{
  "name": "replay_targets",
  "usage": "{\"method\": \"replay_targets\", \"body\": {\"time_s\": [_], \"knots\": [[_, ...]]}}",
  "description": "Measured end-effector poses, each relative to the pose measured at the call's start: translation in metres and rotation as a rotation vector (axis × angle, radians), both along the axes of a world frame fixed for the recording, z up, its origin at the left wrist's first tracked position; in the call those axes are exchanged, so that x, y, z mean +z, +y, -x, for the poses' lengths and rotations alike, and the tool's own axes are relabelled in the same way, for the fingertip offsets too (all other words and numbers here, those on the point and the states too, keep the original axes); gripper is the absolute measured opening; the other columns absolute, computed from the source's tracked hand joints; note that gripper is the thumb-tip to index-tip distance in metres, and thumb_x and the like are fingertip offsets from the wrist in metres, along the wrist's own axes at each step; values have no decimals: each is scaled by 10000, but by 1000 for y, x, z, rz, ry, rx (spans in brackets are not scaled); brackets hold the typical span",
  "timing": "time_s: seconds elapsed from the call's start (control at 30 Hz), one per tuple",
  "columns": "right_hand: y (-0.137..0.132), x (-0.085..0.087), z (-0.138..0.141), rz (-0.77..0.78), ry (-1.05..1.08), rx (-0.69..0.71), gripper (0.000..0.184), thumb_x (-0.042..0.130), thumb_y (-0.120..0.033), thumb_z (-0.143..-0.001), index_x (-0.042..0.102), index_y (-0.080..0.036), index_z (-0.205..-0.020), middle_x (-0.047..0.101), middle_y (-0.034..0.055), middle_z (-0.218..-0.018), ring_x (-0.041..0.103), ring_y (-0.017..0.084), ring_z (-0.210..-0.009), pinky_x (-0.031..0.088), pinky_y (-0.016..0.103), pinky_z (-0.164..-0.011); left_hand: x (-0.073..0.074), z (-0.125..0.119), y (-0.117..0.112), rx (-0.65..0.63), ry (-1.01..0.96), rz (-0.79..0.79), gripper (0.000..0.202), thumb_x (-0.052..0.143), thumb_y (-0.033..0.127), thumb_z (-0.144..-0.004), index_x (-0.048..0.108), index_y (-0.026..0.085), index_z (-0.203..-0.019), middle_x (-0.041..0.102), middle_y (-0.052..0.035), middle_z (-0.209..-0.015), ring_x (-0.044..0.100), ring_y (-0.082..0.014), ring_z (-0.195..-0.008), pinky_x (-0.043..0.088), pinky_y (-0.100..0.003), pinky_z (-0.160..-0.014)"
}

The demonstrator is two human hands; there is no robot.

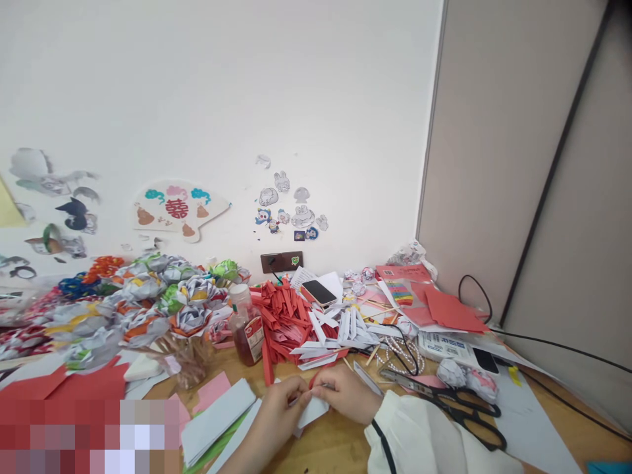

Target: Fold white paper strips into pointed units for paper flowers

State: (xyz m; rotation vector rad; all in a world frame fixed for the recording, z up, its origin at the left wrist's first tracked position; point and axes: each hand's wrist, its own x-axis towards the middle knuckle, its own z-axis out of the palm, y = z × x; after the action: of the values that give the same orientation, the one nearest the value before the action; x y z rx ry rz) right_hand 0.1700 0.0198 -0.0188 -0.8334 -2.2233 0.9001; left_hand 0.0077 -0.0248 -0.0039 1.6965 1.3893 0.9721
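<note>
In the head view a white piece of paper (pixel 315 409) is held low over the wooden table, between my two hands. My left hand (pixel 281 408) pinches its left side with thumb and fingers. Against it, my right hand (pixel 348 393) is closed on the upper part, the fingertips of both hands nearly touching. A bit of red shows by the right fingers; I cannot make out what it is. To the left of my left hand lies a stack of white paper strips (pixel 220 418) over green and pink paper. Black-handled scissors (pixel 461 403) lie beside my right sleeve.
Behind my hands are piles of red folded strips (pixel 286 313) and white folded strips (pixel 353 329). A bottle of dark red liquid (pixel 247 332) stands left of them. A phone (pixel 318 291), bead strings (pixel 395 355), red envelopes (pixel 454 309) and crumpled paper balls (pixel 451 373) lie around. Cables cross the right side.
</note>
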Motion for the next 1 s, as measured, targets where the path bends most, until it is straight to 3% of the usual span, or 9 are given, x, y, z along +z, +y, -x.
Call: {"method": "replay_targets", "body": {"time_s": [0.13, 0.37, 0.5, 0.63, 0.73, 0.9, 1.0], "knots": [[3, 6, -5, 39, -15, 78, 244, 428, -292, -809, 612, -148, -739, 554, -13, -571, 511, 101, -519, 370, 184, -479, 1, 0, 2, -44, 57, -23, 282, 501, 382, -714, 539, 141, -573, 479, 24, -494, 431, -111, -482, 289, -201, -450], [9, 5, -12, 76, 14, 174, 276, 380, -325, -832, 598, -157, -826, 578, 10, -693, 529, 121, -648, 403, 220, -593, 3, -1, 2, -76, -108, 146, 354, 559, 496, -626, 488, 157, -557, 484, 35, -442, 439, -101, -399, 292, -198, -393], [8, 3, -12, 148, 101, 154, 245, 412, -330, -819, 540, -180, -964, 563, 17, -789, 519, 129, -710, 398, 238, -629, 4, -2, 1, -92, -165, 261, 385, 570, 540, -585, 472, 168, -571, 501, 32, -440, 435, -101, -385, 295, -202, -393], [6, -1, -10, 209, 97, 179, 242, 437, -338, -810, 502, -196, -995, 530, -13, -704, 490, 113, -634, 381, 229, -596, 4, -2, 1, -78, -75, 212, 323, 627, 441, -563, 490, 157, -497, 375, 73, -405, 328, -66, -391, 210, -189, -399], [7, -4, -8, 257, 136, 178, 261, 461, -356, -799, 483, -197, -1004, 520, -24, -671, 476, 104, -602, 372, 216, -571, 2, 0, 2, -86, -25, 173, 243, 626, 351, -577, 535, 142, -495, 406, 60, -427, 352, -75, -425, 240, -193, -425], [11, -2, -8, 308, 359, 40, 323, 450, -418, -798, 434, -188, -1024, 521, -22, -650, 503, 107, -596, 390, 219, -560, -2, 2, 7, 40, -107, 165, 280, 620, 415, -573, 543, 147, -555, 481, 51, -399, 393, -80, -354, 272, -197, -374], [10, -3, -6, 392, 391, 79, 367, 477, -451, -771, 445, -174, -1009, 540, -9, -672, 520, 107, -571, 413, 231, -550, -3, 3, 11, 86, -302, 219, 361, 651, 481, -520, 457, 178, -554, 523, 49, -372, 444, -91, -323, 353, -209, -380]]}}
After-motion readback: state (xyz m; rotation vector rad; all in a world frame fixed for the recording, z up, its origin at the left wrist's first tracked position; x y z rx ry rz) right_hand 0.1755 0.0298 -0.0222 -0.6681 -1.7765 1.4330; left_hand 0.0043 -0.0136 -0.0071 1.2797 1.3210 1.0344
